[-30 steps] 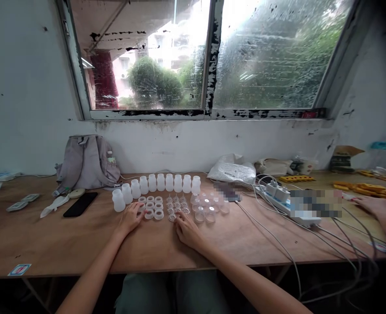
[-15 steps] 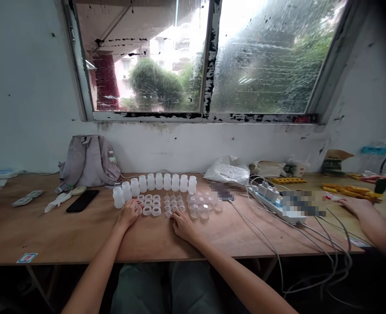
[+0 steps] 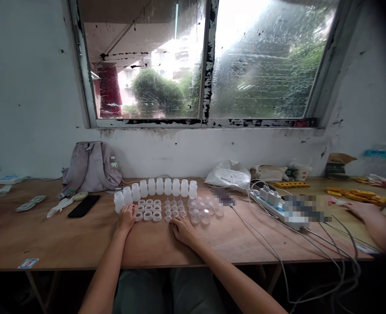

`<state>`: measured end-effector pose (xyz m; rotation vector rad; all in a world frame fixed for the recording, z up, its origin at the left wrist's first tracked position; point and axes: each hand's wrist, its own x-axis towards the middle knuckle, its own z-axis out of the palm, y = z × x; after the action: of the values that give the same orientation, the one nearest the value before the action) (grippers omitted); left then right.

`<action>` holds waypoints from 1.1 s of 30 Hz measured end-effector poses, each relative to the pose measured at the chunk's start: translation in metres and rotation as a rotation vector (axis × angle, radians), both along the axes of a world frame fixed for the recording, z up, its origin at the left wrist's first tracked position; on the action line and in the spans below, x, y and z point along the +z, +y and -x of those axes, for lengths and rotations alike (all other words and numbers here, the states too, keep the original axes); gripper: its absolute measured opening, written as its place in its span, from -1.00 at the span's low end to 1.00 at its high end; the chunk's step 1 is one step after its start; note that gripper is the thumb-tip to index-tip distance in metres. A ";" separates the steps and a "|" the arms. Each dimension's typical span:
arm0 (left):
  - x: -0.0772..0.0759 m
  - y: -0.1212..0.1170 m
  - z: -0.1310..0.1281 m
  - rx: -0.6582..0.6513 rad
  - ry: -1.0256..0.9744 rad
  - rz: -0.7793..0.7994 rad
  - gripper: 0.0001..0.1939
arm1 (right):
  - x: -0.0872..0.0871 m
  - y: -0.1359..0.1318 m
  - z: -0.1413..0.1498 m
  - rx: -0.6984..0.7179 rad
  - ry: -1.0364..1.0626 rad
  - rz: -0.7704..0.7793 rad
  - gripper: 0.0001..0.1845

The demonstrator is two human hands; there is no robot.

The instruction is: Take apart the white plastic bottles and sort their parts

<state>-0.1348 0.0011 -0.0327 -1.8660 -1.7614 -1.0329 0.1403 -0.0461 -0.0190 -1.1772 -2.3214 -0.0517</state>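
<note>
My left hand (image 3: 126, 219) rests on the table with its fingers forward and slightly apart, between a frosted white bottle (image 3: 119, 203) and the left side of several white screw rings (image 3: 147, 215). It grips nothing that I can see. My right hand (image 3: 182, 229) lies palm down, fingers loosely bent and apart, its tips at the front row of small clear nipple-shaped pieces (image 3: 168, 213). Just beyond it on the right stand clear domed caps (image 3: 205, 218). Behind the rings, a curved row of frosted bottles (image 3: 151, 186) stands upright.
On the left lie a black phone (image 3: 83, 206) and a grey backpack (image 3: 91, 168). Right of the caps are a white power strip (image 3: 286, 213) and cables (image 3: 261, 237) hanging over the front edge. Another person's hand (image 3: 359, 210) is near yellow parts (image 3: 356, 194) at the far right.
My left hand has drawn back a little to the left from the rings, toward the bottle. My right hand stays by the clear pieces. The view has tilted up slightly.
</note>
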 end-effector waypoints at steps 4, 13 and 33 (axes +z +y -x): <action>0.000 0.002 0.000 0.031 0.008 -0.019 -0.66 | -0.002 0.003 -0.001 -0.077 0.032 -0.016 -0.76; -0.002 0.005 0.001 0.028 -0.003 -0.013 -0.66 | -0.001 0.025 0.001 -0.276 0.103 -0.106 -0.70; 0.010 -0.003 -0.011 -0.077 0.035 -0.015 -0.73 | -0.009 0.054 0.009 -0.304 -0.051 -0.044 -0.35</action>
<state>-0.1240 -0.0021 -0.0230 -1.9445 -1.6692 -1.0319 0.1310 0.0075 -0.0277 -1.5122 -2.1528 -0.2426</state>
